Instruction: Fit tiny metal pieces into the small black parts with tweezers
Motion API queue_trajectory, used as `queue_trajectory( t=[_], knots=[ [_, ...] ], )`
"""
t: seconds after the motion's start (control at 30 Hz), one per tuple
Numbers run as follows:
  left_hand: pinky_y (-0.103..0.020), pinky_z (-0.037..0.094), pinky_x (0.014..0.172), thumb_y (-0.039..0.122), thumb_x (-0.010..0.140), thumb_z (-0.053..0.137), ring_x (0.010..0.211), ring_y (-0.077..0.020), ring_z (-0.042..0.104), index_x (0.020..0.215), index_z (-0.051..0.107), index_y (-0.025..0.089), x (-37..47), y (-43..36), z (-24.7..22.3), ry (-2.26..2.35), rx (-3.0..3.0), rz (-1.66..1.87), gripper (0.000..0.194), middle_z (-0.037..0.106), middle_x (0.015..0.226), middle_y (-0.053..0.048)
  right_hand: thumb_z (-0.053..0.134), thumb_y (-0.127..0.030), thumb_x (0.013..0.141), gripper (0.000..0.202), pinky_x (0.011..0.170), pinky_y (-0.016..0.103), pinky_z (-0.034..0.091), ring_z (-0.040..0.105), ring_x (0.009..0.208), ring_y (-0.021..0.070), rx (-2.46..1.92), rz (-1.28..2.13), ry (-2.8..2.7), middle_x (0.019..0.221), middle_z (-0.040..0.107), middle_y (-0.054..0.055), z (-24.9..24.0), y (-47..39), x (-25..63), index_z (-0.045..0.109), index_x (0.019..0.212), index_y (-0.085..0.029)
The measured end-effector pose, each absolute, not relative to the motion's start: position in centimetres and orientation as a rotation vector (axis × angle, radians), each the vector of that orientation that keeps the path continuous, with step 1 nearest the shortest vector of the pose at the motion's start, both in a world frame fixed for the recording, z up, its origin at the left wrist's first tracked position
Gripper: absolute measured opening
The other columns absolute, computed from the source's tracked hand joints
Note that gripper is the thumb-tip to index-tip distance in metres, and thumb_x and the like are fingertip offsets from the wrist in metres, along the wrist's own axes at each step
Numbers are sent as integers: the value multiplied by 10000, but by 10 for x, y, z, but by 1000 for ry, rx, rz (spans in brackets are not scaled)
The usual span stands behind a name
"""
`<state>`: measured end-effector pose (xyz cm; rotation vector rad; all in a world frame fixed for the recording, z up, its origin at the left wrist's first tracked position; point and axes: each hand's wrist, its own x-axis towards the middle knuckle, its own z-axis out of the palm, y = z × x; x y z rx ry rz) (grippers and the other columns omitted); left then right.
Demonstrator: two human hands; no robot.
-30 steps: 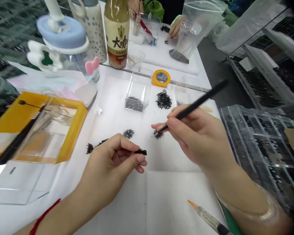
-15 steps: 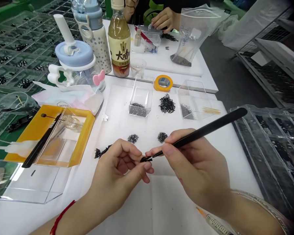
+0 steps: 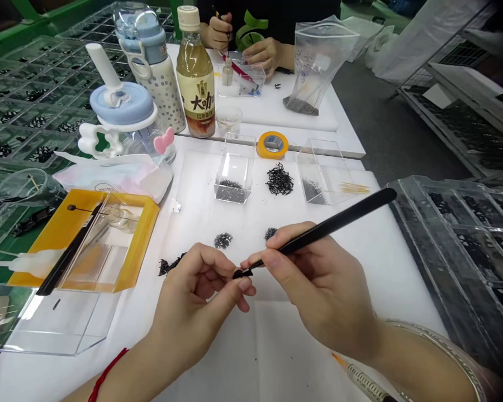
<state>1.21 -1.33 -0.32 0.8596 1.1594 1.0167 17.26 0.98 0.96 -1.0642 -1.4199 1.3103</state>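
Observation:
Between thumb and fingertips, my left hand (image 3: pixel 197 298) pinches a small black part (image 3: pixel 242 273). My right hand (image 3: pixel 318 279) is closed round black tweezers (image 3: pixel 339 220), whose tips touch that part. Beyond my hands lie a small heap of dark bits (image 3: pixel 223 240) and another heap (image 3: pixel 270 233) partly hidden by my right fingers. A bunch of black curved pieces (image 3: pixel 279 180) sits farther back. Some black parts (image 3: pixel 170 264) lie beside my left hand. Below my right wrist is a syringe (image 3: pixel 362 381) with an orange tip.
Two clear boxes (image 3: pixel 233 190) (image 3: pixel 314 190) and orange tape (image 3: pixel 272 145) stand at the back. An orange tray (image 3: pixel 146 240), cups and a bottle (image 3: pixel 196 92) are on the left. A compartment tray (image 3: pixel 444 245) is at right. Across the table, a person's hands (image 3: pixel 262 54) work.
The view has shifted slightly, so most things sit a little farther left. Across the table, the person's hands have moved. My hands keep nearly the same pose.

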Motion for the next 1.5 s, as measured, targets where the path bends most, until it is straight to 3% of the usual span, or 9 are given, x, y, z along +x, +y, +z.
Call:
queue_trajectory(
  t=[0.13,0.33,0.53,0.73,0.9,1.07,1.27,1.4,1.5],
  knots=[
    [-191,562,570,110,792,699,560,-94,676,777,520,197,12,-13,-4,1126,827,1031,200,707,661,49,595,-182,893,86,554,204,579,660,594,103,-1056,1362,-1380,755,664,-9,11,14,172,578,906,-264],
    [-170,553,568,121,821,679,571,-78,668,796,516,197,12,-13,-7,1101,812,1030,182,705,661,51,628,-222,882,32,480,142,507,403,413,13,-1030,1446,-1250,775,650,-21,9,17,173,606,873,-243],
    [-174,549,568,125,812,692,563,-76,663,811,521,194,11,-14,-8,1093,805,1023,184,693,685,47,607,-216,903,32,573,124,524,402,445,-1,-994,1527,-1225,773,621,-44,7,18,175,619,891,-243],
    [-167,547,554,126,802,695,563,-80,666,809,518,189,12,-12,-9,1096,817,1027,188,682,679,43,600,-215,909,38,430,95,401,388,445,-11,-1002,1533,-1239,785,622,-39,7,18,176,609,872,-215],
    [-164,553,537,98,779,699,557,-84,671,803,523,181,12,-13,-8,1076,821,1054,196,667,669,51,593,-227,918,44,522,85,462,399,449,-23,-1040,1563,-1238,713,581,-74,8,18,175,602,878,-210],
    [-158,549,537,105,787,691,542,-73,661,795,515,183,12,-13,-8,1075,842,1053,193,675,668,50,585,-224,920,50,695,163,566,439,460,-19,-1066,1538,-1285,795,630,-60,11,18,176,594,875,-205],
    [-167,546,546,127,803,680,539,-74,654,814,506,188,13,-15,-10,1062,874,1029,185,686,656,47,588,-182,905,47,596,126,533,638,662,60,-1097,1451,-1387,765,661,-19,16,17,177,579,868,-209],
    [-163,541,534,123,794,686,541,-76,657,815,504,192,13,-16,-9,1053,860,1022,196,673,651,61,588,-154,899,70,549,100,511,613,608,38,-1076,1507,-1319,733,637,-30,16,18,176,571,846,-196],
    [-160,543,537,123,796,683,541,-74,656,815,507,190,14,-15,-9,1066,868,1028,189,675,657,53,587,-155,907,73,481,55,448,476,475,-22,-1018,1587,-1224,720,611,-58,15,19,175,580,843,-190]
  ],
)
